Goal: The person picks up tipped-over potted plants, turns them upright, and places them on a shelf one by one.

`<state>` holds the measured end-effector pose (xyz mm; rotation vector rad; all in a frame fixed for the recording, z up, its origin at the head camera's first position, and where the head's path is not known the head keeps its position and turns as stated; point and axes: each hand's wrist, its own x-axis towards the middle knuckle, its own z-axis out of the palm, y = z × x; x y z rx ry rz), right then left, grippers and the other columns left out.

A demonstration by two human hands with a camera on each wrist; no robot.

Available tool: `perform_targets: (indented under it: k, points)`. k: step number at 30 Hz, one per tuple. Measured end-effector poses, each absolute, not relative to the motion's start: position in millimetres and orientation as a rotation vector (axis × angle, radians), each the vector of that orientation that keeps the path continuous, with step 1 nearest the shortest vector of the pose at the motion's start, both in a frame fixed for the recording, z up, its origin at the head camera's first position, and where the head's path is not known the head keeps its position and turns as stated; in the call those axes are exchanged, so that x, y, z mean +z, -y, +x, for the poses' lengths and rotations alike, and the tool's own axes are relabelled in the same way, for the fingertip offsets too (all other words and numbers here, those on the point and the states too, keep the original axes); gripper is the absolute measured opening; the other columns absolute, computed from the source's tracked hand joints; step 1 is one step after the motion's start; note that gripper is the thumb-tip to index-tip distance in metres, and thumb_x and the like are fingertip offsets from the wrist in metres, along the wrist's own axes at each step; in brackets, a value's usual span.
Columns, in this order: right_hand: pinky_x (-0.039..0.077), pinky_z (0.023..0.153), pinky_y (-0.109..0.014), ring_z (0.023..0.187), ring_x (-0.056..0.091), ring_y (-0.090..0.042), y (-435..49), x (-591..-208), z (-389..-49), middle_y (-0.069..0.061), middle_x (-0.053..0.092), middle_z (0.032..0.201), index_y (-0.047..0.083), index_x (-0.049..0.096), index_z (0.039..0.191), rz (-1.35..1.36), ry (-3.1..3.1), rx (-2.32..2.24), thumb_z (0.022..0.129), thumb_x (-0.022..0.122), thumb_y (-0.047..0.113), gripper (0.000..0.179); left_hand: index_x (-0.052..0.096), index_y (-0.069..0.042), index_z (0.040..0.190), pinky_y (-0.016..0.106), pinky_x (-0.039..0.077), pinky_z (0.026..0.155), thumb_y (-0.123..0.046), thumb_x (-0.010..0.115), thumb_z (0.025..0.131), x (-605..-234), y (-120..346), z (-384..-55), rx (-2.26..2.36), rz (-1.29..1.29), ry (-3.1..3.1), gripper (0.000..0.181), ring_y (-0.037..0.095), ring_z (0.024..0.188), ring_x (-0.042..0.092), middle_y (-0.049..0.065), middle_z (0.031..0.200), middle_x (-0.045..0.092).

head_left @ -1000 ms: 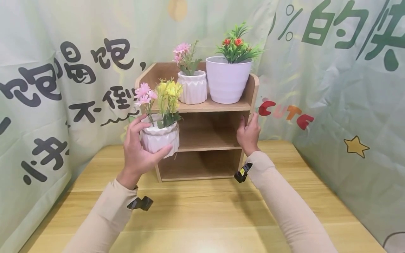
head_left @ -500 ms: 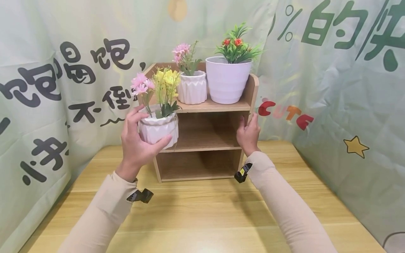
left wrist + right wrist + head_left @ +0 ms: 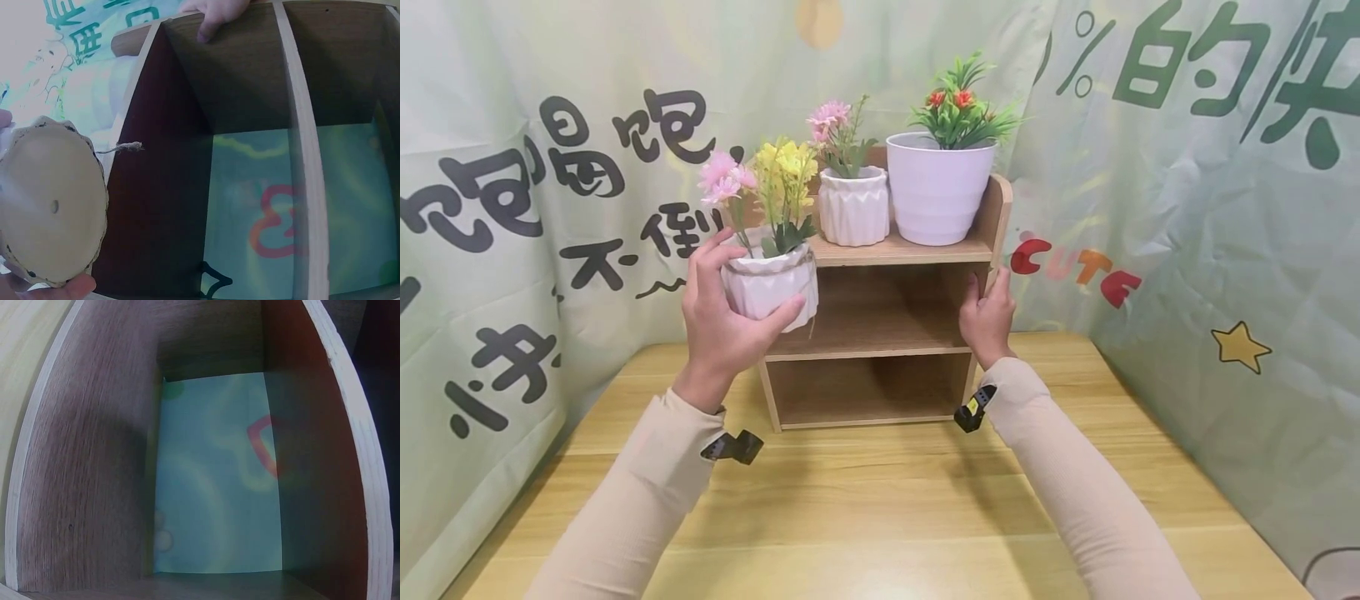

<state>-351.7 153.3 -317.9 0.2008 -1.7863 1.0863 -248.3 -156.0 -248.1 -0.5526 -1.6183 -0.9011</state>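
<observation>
In the head view my left hand (image 3: 718, 325) grips a white fluted flower pot (image 3: 772, 292), thumb on its near side and fingers round the left rim. Pink flowers (image 3: 724, 177) and yellow flowers (image 3: 787, 171) stand in it, and twine circles its neck. It is held up in front of the top board's left end. The left wrist view shows the pot's underside (image 3: 53, 212) with a small hole. My right hand (image 3: 988, 318) holds the right side panel of the wooden shelf (image 3: 880, 312), its thumb on the inner face. No hand shows in the right wrist view.
On the top board stand a smaller white pot (image 3: 853, 208) with pink flowers and a large white pot (image 3: 940, 196) with red flowers and greenery. Below are two open compartments. The shelf stands on a wooden table (image 3: 865, 500), with a printed cloth (image 3: 1210, 250) around it.
My left hand has raised the flower pot and shifted it slightly left, up to the height of the top board. My right hand keeps its hold on the side panel.
</observation>
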Motion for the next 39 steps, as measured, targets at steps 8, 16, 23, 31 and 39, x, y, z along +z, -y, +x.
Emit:
perform_targets:
  k: [8, 16, 23, 31, 39]
  points:
    - [0.05, 0.083, -0.055, 0.095, 0.063, -0.045, -154, -318, -353, -0.03, 0.063, 0.101, -0.008, 0.047, 0.119, 0.208, 1.778, 1.074, 0.098, 0.055, 0.015, 0.032, 0.047, -0.013, 0.113, 0.05, 0.047, 0.087, -0.035, 0.085, 0.06, -237, 153, -252, -0.927, -0.523, 1.648, 0.069, 0.021, 0.127, 0.045, 0.013, 0.133, 0.052]
    - [0.05, 0.086, -0.054, 0.098, 0.063, -0.044, -153, -317, -351, -0.029, 0.063, 0.103, -0.007, 0.046, 0.118, 0.191, 1.801, 1.094, 0.098, 0.055, 0.014, 0.03, 0.048, -0.013, 0.113, 0.05, 0.048, 0.085, -0.032, 0.087, 0.061, -234, 151, -257, -0.935, -0.489, 1.653, 0.068, 0.018, 0.128, 0.044, 0.015, 0.132, 0.051]
    - [0.051, 0.083, -0.054, 0.094, 0.063, -0.043, -152, -322, -350, -0.028, 0.064, 0.1, -0.005, 0.047, 0.118, 0.18, 1.813, 1.095, 0.097, 0.056, 0.011, 0.029, 0.048, -0.013, 0.113, 0.047, 0.046, 0.086, -0.032, 0.086, 0.061, -231, 147, -256, -0.951, -0.463, 1.627, 0.067, 0.019, 0.126, 0.046, 0.014, 0.131, 0.052]
    - [0.05, 0.083, -0.055, 0.093, 0.063, -0.044, -153, -320, -351, -0.029, 0.064, 0.099, -0.007, 0.047, 0.117, 0.18, 1.798, 1.09, 0.097, 0.056, 0.01, 0.028, 0.047, -0.013, 0.114, 0.048, 0.047, 0.084, -0.037, 0.086, 0.064, -224, 141, -258, -0.907, -0.428, 1.647, 0.068, 0.023, 0.125, 0.046, 0.017, 0.135, 0.048]
    - [0.05, 0.083, -0.055, 0.094, 0.063, -0.044, -153, -318, -352, -0.029, 0.064, 0.101, -0.006, 0.047, 0.119, 0.187, 1.792, 1.083, 0.096, 0.057, 0.01, 0.029, 0.045, -0.012, 0.117, 0.051, 0.052, 0.074, -0.04, 0.085, 0.067, -220, 137, -263, -0.815, -0.419, 1.686, 0.07, 0.039, 0.113, 0.054, 0.022, 0.137, 0.044]
